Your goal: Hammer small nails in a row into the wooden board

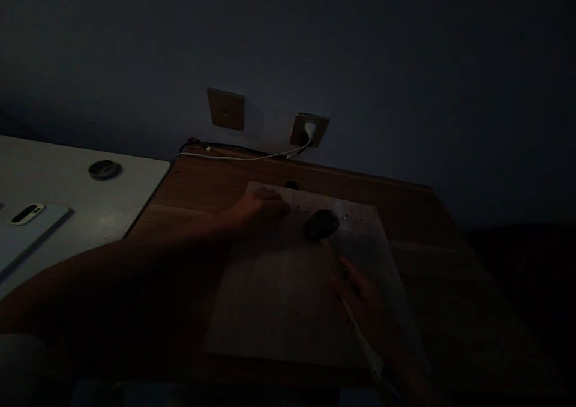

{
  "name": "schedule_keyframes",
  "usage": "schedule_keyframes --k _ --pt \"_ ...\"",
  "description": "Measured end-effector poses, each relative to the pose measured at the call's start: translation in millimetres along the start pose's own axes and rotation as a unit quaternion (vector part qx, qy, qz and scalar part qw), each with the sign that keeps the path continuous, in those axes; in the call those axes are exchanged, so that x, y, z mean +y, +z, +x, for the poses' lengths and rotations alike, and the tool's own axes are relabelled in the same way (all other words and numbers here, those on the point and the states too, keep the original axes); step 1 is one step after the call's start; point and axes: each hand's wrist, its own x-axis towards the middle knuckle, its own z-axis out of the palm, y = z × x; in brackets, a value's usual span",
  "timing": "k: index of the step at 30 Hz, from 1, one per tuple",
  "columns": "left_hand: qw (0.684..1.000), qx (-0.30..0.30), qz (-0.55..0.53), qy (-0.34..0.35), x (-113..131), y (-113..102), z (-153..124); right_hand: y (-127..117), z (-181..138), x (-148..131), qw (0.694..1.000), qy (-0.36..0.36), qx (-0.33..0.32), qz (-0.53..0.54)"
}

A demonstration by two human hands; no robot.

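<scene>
Right hand [360,293] closed round the long, pale shaft of a tool [332,257], fingers wrapped over it. Shaft slim, straight, light in tone; it runs on past the hand toward the near edge of the wooden surface [432,269]. At its far end, a dark oval piece [321,224], blackish, rounded in outline, with a dull sheen. Shaft tip meets the oval's near rim; joined or merely overlapping, cannot tell.

Position: oval over a pale board [274,305], close to the board's far edge and right of its middle. Board lies flat on the surface, clear of its left and right edges. Row of small specks [353,219] along the board's far edge; too small to identify.

Left hand [265,206] by the board's far left corner, fingers bent. Fingertips lost in shadow; cannot tell whether they pinch anything.

Light very poor. Shaft's middle covered by the right hand, lower end fading into the dark. Contact between oval and board unclear. Surface's near edge barely legible; near right corner swallowed by black.
</scene>
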Motion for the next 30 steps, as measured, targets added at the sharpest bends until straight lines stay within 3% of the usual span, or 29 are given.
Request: schedule_keyframes --k 2,5,12,21,30 --pt "0.997 0.025 -0.015 -0.071 -23 3 0 1 0 -2 1.000 -0.006 -0.008 0.009" --pt "0.997 0.005 -0.020 -0.068 -38 7 -1 2 0 -3 1.000 -0.008 -0.010 0.017" --pt "0.995 0.005 -0.049 -0.082 -31 9 -4 4 2 -7 1.000 -0.012 -0.007 0.011" --pt "0.981 0.045 -0.108 -0.152 -35 14 -1 31 33 -56 0.993 -0.098 -0.063 0.013" --pt "0.975 0.054 -0.113 -0.185 -33 16 -1 50 46 -60 0.990 -0.117 -0.081 0.001"
